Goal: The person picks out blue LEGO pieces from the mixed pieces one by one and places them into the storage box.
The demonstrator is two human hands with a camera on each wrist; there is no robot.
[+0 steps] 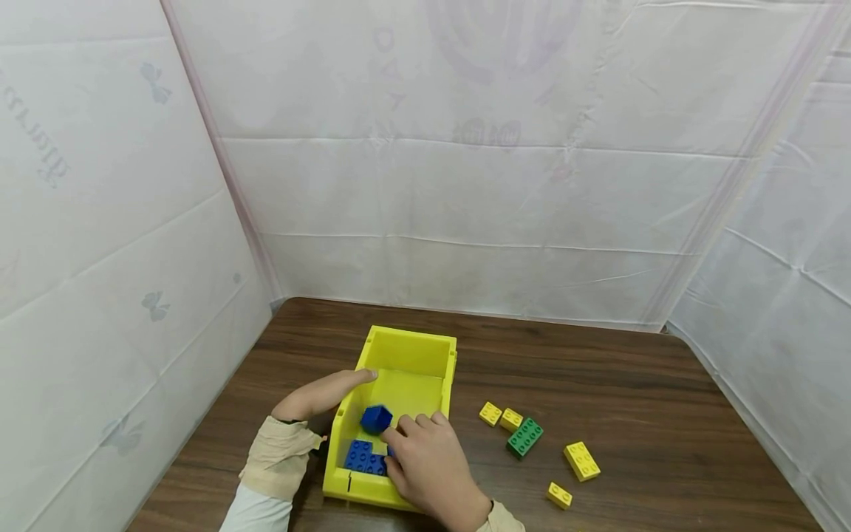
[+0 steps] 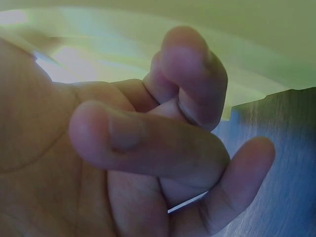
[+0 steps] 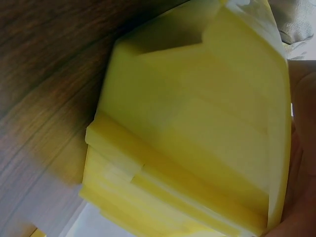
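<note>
A yellow bin (image 1: 408, 350) stands on the wooden table (image 1: 631, 414). Inside it lie a flat blue brick (image 1: 363, 455) and a tilted blue brick (image 1: 376, 418). My left hand (image 1: 332, 391) rests against the bin's left wall, with its index finger straight along the rim. In the left wrist view its fingers (image 2: 148, 148) are loosely bent and hold nothing, and the bin (image 2: 247, 49) lies behind them. My right hand (image 1: 405, 432) reaches over the bin's near right corner, its fingertips curled down beside the tilted brick. A grip on it is not visible. The right wrist view shows only the bin's outside (image 3: 197, 123).
Loose bricks lie on the table right of the bin: two small yellow ones (image 1: 490, 413) (image 1: 511, 420), a green one (image 1: 524, 437), a longer yellow one (image 1: 581, 460) and a small yellow one (image 1: 560, 495). White sheeting (image 1: 465, 185) walls the table on three sides.
</note>
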